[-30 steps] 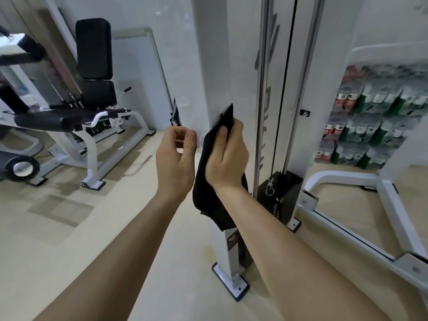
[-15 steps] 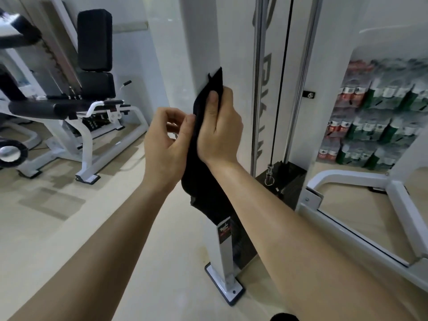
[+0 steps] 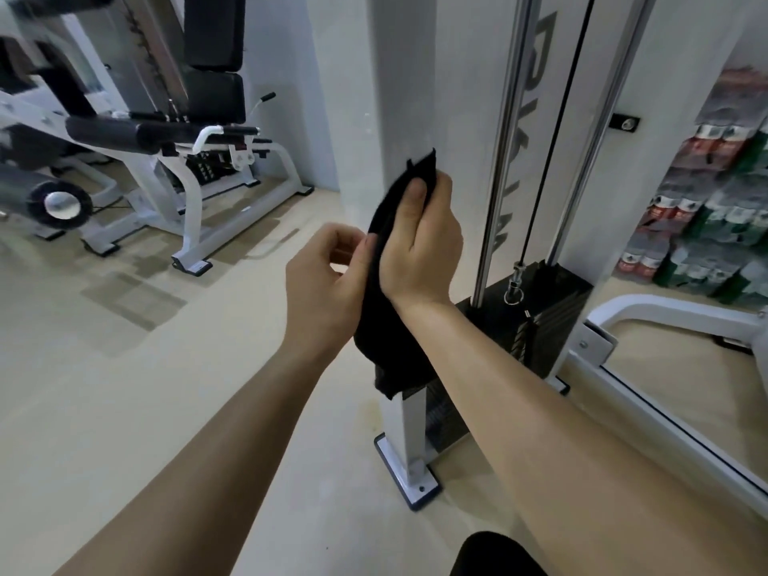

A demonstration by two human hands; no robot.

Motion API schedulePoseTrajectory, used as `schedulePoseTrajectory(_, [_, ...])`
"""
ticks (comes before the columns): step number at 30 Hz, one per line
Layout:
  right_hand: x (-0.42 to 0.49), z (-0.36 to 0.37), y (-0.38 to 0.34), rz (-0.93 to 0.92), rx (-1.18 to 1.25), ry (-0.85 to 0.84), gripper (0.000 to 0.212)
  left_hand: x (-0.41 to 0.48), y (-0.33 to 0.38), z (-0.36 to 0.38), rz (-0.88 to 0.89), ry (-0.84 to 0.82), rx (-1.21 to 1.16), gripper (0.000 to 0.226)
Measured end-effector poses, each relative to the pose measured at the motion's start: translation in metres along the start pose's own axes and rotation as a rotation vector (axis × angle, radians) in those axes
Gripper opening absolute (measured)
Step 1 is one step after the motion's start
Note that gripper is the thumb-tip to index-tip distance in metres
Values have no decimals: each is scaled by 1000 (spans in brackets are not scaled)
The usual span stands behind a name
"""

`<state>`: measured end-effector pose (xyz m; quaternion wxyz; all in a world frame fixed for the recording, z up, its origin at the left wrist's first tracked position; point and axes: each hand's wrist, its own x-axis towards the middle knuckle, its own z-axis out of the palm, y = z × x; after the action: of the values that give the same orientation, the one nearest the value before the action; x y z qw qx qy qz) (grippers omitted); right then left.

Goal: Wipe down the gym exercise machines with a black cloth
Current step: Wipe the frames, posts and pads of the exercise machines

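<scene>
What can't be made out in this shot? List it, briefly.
Head view, all of it:
1. Right hand: fingers curl out of sight behind the black cloth and white post.
2. Left hand: its own back hides whether it pinches the cloth.
3. Post's top: cut by the upper edge.
4. Stacked packs at right: labels blurred.

Cloth (image 3: 374, 330) partly behind right hand (image 3: 419, 243)

Soft, even indoor light; blurred, wide-angle-bent edges
</scene>
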<state>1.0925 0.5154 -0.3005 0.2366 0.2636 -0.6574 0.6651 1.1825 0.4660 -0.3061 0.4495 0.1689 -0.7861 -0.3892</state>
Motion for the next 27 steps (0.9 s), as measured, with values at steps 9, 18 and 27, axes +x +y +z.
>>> schedulePoseTrajectory(9, [-44,3,37,0,-29,59,45,-23,-35,12,-85,-18,110,14])
schedulePoseTrajectory(18, [-84,-8,81,213,1,-16,50,-39,-67,20,-153,-59,147,13])
schedulePoseTrajectory(27, [-78,6,88,126,123,88,41,-41,-85,25,-93,-89,137,27])
